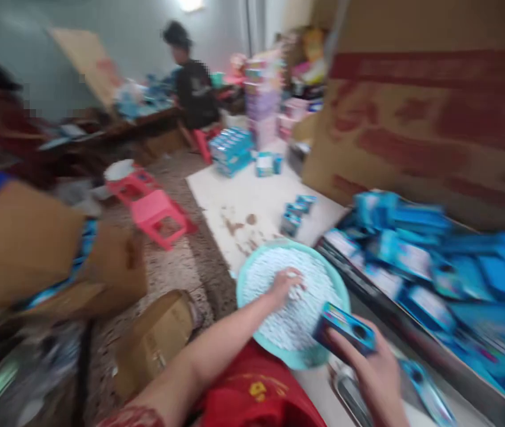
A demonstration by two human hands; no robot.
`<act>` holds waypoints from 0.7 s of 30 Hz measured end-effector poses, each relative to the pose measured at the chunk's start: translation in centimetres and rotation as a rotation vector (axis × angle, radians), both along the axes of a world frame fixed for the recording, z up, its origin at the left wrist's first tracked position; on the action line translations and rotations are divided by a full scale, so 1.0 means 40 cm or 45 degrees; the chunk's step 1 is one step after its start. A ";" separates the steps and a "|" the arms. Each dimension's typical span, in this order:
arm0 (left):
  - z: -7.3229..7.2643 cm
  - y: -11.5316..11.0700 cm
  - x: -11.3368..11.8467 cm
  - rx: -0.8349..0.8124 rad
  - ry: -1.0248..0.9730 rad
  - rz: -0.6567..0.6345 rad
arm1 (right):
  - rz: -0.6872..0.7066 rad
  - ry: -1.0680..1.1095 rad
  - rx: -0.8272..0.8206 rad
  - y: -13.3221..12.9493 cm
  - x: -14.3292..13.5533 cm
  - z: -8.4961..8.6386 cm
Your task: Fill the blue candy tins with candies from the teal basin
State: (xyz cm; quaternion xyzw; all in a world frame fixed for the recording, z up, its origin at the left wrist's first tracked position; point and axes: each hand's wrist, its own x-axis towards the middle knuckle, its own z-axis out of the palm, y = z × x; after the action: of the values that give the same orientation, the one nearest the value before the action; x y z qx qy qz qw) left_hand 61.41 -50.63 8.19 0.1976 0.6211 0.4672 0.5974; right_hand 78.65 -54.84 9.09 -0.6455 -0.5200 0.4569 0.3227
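Note:
A light-teal basin (242,284) full of small white pieces (274,323) sits in front of me. My left hand (287,284) is over the white pieces, its fingers curled down against them; blur hides what is between the fingertips. In my right hand (374,362) is a small blue box (345,332) with a dark round spot on its face, tilted beside the basin's right rim. Another blue box (428,391) lies to the right of this hand. Under my right wrist is a grey metal-looking object (350,394), partly covered.
To the right, a long tray (395,305) holds a heap of blue boxes (416,255). A large carton (412,118) stands behind it. Blue boxes (297,213) and a display pack (231,151) are on the white table (212,201). Pink stools (159,213) and cartons stand left; a co-worker (195,89) sits beyond.

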 end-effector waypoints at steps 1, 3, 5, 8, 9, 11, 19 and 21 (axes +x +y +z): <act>-0.024 0.021 0.001 -0.029 -0.105 -0.035 | -0.006 0.021 0.030 -0.001 0.014 -0.003; -0.058 0.056 0.002 -0.088 -0.263 -0.067 | 0.013 0.060 0.096 0.005 0.022 -0.012; -0.061 0.076 0.001 -0.124 -0.364 -0.066 | 0.016 0.088 0.151 0.010 0.018 -0.020; -0.029 0.082 0.000 -0.123 -0.466 -0.043 | 0.029 0.069 0.218 0.009 0.012 -0.023; -0.017 0.082 0.000 -0.103 -0.511 -0.021 | 0.039 0.067 0.223 0.009 0.013 -0.022; -0.004 0.083 0.003 -0.062 -0.613 0.022 | 0.051 0.129 0.186 0.014 0.020 -0.016; -0.047 0.065 0.036 -0.268 -0.622 0.102 | 0.068 0.376 0.125 0.067 -0.064 -0.041; -0.045 0.065 0.041 -0.339 -0.619 0.110 | -0.225 0.290 0.192 0.070 -0.108 -0.065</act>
State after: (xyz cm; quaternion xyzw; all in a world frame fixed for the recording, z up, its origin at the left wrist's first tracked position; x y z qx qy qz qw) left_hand 63.05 -48.03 6.40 -0.0274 0.5233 0.4401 0.7292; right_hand 74.34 -52.03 6.50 -0.6067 -0.4541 0.4566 0.4661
